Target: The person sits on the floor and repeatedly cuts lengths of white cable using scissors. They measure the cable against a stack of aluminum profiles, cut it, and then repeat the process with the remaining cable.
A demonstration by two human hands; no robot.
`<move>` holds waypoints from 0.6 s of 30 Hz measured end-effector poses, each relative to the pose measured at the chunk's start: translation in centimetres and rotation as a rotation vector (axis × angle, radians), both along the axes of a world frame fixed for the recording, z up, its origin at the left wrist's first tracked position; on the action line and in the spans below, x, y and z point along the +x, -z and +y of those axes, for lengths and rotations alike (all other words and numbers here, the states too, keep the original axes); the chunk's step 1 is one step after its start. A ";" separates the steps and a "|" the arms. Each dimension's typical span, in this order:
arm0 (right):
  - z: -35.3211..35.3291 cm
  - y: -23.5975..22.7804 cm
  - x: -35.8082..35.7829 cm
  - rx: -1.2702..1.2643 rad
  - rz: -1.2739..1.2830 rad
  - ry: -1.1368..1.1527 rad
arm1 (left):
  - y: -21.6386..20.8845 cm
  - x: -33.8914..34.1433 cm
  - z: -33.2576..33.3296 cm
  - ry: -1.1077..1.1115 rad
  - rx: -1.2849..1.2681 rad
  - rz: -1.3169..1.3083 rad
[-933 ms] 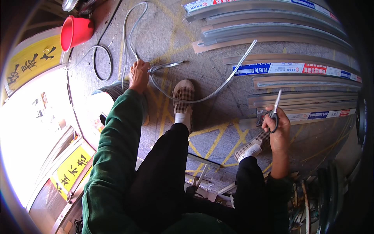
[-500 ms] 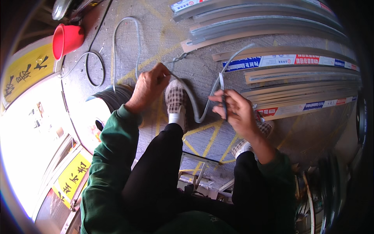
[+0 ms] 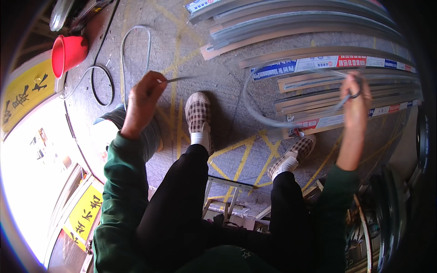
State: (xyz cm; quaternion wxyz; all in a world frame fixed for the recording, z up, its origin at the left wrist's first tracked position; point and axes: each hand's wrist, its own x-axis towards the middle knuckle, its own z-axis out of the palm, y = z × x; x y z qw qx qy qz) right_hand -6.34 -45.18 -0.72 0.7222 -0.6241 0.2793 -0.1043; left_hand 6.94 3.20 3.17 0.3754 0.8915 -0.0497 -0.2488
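Observation:
My left hand (image 3: 144, 98) is closed on a grey cable, whose short free end (image 3: 181, 78) sticks out to the right over the floor. Out at the right, my right hand (image 3: 357, 107) grips what looks like dark-handled scissors (image 3: 341, 103), smeared by motion. A separate length of grey cable (image 3: 247, 103) hangs from the right hand in a wide blurred loop, in front of the metal profiles. More grey cable (image 3: 123, 54) lies in a long bend on the floor beyond my left hand. Below that hand sits a coil of grey cable (image 3: 152, 139), partly hidden by my forearm.
Long metal profiles (image 3: 296, 25), some in printed wrapping, lie at the upper right. A red bucket (image 3: 68, 54) stands at the upper left, near a yellow sign (image 3: 27, 86). A metal stepladder (image 3: 232, 184) is behind my feet. Dark curved tubing (image 3: 387, 214) is at the lower right.
My right hand has swung far right and slightly up with the scissors and a cable length. The cable that ran between my hands is now parted. My left hand has shifted left and slightly down.

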 end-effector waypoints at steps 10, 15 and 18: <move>5.3 -4.9 -4.3 -0.284 0.185 -0.092 | -1.7 -2.5 -3.9 0.287 -0.307 0.465; 16.3 -3.1 -4.1 0.496 0.150 -0.529 | -2.4 -4.8 -7.7 0.709 -0.443 0.291; 18.0 -2.2 -4.0 0.574 0.173 -0.609 | -2.6 -5.5 -8.7 0.762 -0.438 0.287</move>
